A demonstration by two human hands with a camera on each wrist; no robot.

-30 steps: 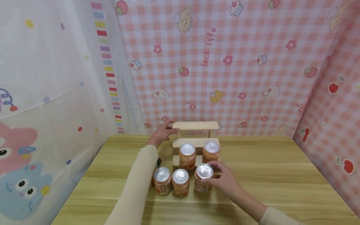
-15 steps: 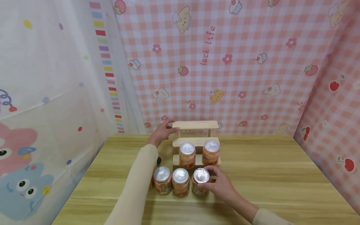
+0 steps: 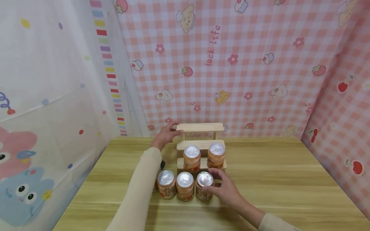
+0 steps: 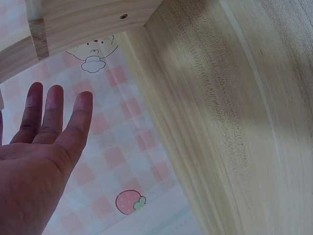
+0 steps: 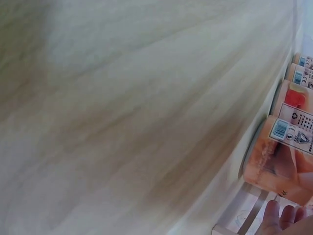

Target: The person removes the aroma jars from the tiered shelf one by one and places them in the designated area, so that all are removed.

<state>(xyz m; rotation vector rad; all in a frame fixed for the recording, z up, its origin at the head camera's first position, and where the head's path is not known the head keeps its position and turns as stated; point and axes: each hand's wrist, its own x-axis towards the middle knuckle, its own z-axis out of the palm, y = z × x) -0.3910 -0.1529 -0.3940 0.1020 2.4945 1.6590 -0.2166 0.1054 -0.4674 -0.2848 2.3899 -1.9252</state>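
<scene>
My right hand (image 3: 226,189) grips a can with a silver lid and peach-coloured label (image 3: 203,193) by its right side, thumb in front and fingers behind. That can stands upright at the right end of a row on the table, close to the neighbouring can (image 3: 185,192). In the right wrist view its label and barcode show near my fingertips. At the top left of a small tiered wooden rack (image 3: 199,127), my left hand (image 3: 166,134) pinches the end of the top shelf. Three of its fingers stretch out straight in the left wrist view.
Two similar cans (image 3: 192,160) (image 3: 216,158) stand on the rack's lowest shelf. Further left in the row is another can (image 3: 166,189), with one more partly behind the left sleeve (image 3: 138,186). A small black object (image 3: 162,165) lies beside that sleeve. Checked cloth (image 3: 245,77) hangs behind the table.
My right hand has brought its can leftward and down toward the end of the front row. The left hand has stayed at the rack's top shelf.
</scene>
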